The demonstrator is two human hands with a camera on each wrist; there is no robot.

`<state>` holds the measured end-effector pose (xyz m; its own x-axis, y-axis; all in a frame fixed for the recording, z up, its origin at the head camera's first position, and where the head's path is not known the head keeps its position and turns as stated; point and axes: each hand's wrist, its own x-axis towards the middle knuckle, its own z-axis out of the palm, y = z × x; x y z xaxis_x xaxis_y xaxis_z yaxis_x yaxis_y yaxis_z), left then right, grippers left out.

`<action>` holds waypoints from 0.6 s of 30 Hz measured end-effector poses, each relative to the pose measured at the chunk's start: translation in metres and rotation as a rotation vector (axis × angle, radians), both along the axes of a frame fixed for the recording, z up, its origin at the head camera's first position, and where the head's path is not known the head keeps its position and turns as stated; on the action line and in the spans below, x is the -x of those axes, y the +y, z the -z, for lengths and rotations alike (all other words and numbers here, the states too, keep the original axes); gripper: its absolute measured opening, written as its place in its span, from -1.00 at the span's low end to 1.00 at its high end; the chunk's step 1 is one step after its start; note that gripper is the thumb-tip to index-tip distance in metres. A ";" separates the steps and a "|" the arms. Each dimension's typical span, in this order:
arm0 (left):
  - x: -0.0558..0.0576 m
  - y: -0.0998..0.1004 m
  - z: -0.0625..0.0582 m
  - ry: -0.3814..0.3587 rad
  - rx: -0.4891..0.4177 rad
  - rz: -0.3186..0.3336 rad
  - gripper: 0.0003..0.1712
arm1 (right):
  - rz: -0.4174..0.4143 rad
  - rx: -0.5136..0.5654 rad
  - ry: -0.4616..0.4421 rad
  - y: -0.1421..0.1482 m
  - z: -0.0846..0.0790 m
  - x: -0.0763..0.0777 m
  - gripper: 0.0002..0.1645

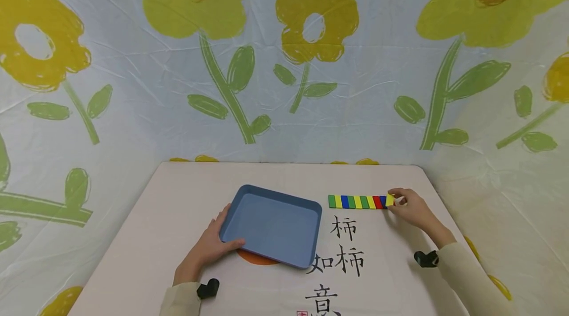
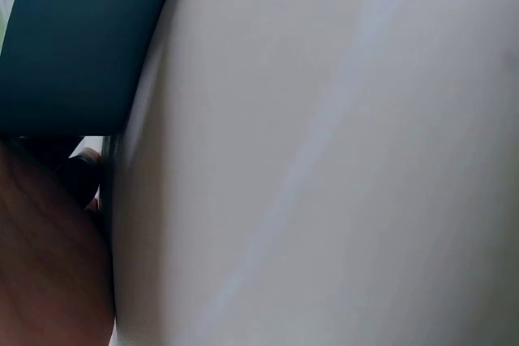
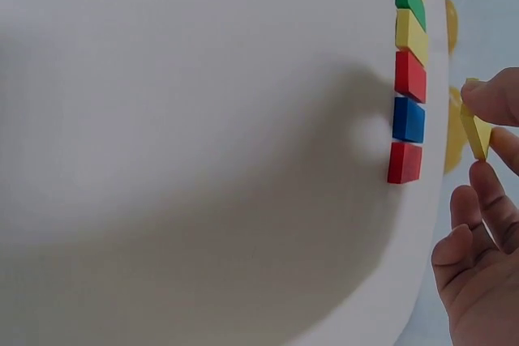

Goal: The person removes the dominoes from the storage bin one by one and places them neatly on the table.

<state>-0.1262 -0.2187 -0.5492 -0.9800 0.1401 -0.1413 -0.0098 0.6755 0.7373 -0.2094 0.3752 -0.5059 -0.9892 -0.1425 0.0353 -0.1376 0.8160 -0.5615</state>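
At the right end of a row of coloured blocks (image 1: 351, 202), my right hand (image 1: 411, 210) pinches a yellow block (image 1: 389, 199) between thumb and fingers. The right wrist view shows this yellow block (image 3: 477, 127) off the table, apart from the row. There the near end of the row is a red block (image 3: 405, 163), with a blue block (image 3: 409, 119) beside it; in the head view that end red block is hidden. My left hand (image 1: 215, 239) grips the left side of a blue rectangular tray (image 1: 273, 227), thumb over its near rim. The tray's inside is bare.
The white table (image 1: 178, 197) bears black brush-written characters (image 1: 344, 229) below the row and right of the tray. Part of an orange print (image 1: 255, 257) shows under the tray's near edge. Flower-printed cloth (image 1: 351, 108) hangs behind and at both sides.
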 end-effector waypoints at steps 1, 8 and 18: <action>0.000 0.000 0.000 -0.003 0.001 0.000 0.32 | 0.002 0.001 -0.003 0.001 0.000 0.000 -0.44; -0.001 -0.001 0.001 -0.011 0.008 -0.004 0.32 | 0.008 0.004 -0.038 0.004 0.000 -0.002 -0.43; -0.001 -0.001 0.000 -0.011 0.008 -0.003 0.32 | 0.012 0.000 -0.038 0.010 -0.001 -0.003 -0.42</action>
